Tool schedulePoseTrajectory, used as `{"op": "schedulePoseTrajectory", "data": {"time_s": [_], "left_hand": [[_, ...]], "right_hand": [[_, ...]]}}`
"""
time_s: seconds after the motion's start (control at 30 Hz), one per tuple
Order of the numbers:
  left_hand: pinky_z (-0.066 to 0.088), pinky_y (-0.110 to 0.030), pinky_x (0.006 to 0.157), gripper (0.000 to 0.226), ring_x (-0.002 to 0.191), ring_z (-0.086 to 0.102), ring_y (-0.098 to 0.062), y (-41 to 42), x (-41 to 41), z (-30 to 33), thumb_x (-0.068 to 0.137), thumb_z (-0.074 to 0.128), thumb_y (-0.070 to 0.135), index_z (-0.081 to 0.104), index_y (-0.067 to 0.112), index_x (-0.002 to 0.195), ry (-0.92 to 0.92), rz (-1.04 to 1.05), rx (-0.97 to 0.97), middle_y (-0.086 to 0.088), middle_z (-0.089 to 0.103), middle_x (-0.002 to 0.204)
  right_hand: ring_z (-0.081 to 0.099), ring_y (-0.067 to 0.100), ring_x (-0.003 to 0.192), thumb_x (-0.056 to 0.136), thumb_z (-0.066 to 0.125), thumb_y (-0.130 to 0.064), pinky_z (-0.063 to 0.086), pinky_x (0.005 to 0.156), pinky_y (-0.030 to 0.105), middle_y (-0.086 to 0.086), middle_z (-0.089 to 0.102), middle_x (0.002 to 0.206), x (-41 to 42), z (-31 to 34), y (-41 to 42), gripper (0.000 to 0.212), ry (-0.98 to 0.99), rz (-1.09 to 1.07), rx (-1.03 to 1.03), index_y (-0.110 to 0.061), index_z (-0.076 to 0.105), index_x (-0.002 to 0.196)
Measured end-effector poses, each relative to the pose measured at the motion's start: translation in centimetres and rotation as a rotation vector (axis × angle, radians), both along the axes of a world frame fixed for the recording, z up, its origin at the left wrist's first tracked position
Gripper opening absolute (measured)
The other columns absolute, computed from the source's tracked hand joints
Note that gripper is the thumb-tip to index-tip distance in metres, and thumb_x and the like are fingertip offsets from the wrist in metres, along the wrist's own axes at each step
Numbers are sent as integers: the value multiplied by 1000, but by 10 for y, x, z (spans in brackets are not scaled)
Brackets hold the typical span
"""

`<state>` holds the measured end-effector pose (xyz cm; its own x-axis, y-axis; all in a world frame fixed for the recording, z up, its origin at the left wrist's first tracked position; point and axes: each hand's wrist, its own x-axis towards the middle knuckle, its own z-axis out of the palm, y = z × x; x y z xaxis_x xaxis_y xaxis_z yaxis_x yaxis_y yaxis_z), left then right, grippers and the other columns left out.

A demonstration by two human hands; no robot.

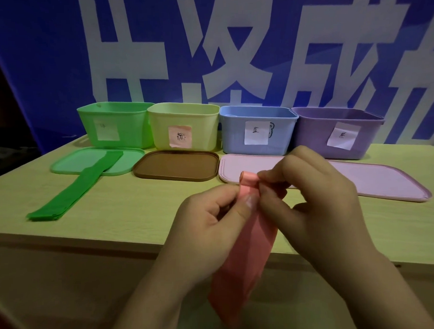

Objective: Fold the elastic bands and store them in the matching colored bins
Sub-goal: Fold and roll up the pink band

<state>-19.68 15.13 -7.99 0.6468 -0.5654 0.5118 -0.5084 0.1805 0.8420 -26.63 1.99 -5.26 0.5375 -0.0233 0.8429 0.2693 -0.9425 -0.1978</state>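
Right now both hands are working the flat pink elastic band (248,251) in the air just in front of the near edge of the pale wooden table (129,216). The top end of the band is already curled over into a small roll, and the rest hangs down toward the person, off the table's near edge.

The left hand (210,221) pinches the band just under the roll, thumb on the near face. The right hand (308,198) has its fingertips tucked tight on the roll itself, so both sets of fingers are narrow and closed on the band, nothing spread wide.

My take on doing this step well: keep the roll square to the strip's long edges, because stretchy material probably wants to skew and spring open. I'd let the left thumb feed the strip up while the right fingers turn, and never let both pinches go at once. Keep light tension on the hanging tail so the turns stack tight.

When it's done, I'd guess it goes in the pale yellow plastic bin with the pink paper label (182,127), second from the left along the far edge, between the green plastic bin (113,126) and the light blue plastic bin (258,131). I can't really read the label, so that's going on colour.

The long green elastic band (81,184) is lying unfolded near the left edge, its far end resting on the light green plastic lid (70,164), so it's yet to do.
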Motion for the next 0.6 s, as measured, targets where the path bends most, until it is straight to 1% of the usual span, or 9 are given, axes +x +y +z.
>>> {"op": "schedulePoseTrajectory", "data": {"time_s": [0.07,0.13,0.2,0.23,0.3,0.37,0.43,0.53,0.6], "left_hand": [[49,-52,65,29,76,59,-40,2,0,-1,82,54,43,70,20,92,4,-20,-37,-17,67,80],[45,-45,58,33,67,54,-39,3,1,-3,82,54,42,69,14,91,35,-42,-76,-25,62,79],[39,-47,53,40,61,48,-39,3,0,-4,81,53,42,66,4,86,54,-44,-105,-34,54,76],[38,-48,52,45,59,47,-40,2,0,-4,81,54,42,64,-1,81,56,-35,-118,-35,52,72],[37,-41,49,53,55,45,-36,1,-1,-3,81,54,46,60,-7,74,31,12,-129,-32,49,65],[36,-36,47,60,52,43,-29,-2,-1,-3,78,54,52,60,-7,70,19,78,-122,-30,48,61],[41,-44,50,69,53,46,-32,-3,1,-4,77,54,56,59,-12,73,40,117,-118,-34,50,63],[48,-53,62,59,63,55,-42,-3,2,-4,78,55,53,65,-5,79,33,114,-116,-39,54,73],[49,-45,59,47,64,57,-39,0,2,-1,80,54,49,69,5,81,-12,110,-107,-35,57,75]], "right_hand": [[46,17,66,83,53,-24,30,56,14,1,49,72,-2,1,2,20,0,0,-51,-7,58,73],[45,14,69,84,53,-22,26,62,11,0,49,74,-5,3,1,18,33,18,-102,-8,58,74],[43,11,70,85,54,-19,25,69,9,0,50,76,-7,3,-2,13,70,29,-146,-10,58,76],[43,11,70,85,54,-18,25,71,9,0,50,76,-8,3,-3,12,85,32,-162,-11,58,77],[44,14,70,86,51,-18,26,67,9,2,51,77,-9,3,-3,14,97,34,-205,-10,58,76],[46,21,68,86,54,-12,33,59,19,5,51,75,-8,3,-3,15,88,44,-250,-7,59,74],[48,24,67,83,59,-8,39,57,29,6,52,75,-6,0,-7,10,87,72,-256,-5,61,74],[56,16,77,85,56,-18,45,62,22,1,57,81,-5,-1,-13,13,139,197,-84,-10,65,80],[60,9,85,84,58,-23,48,71,18,-5,62,86,-7,1,-14,14,167,320,123,-17,70,88]]}}
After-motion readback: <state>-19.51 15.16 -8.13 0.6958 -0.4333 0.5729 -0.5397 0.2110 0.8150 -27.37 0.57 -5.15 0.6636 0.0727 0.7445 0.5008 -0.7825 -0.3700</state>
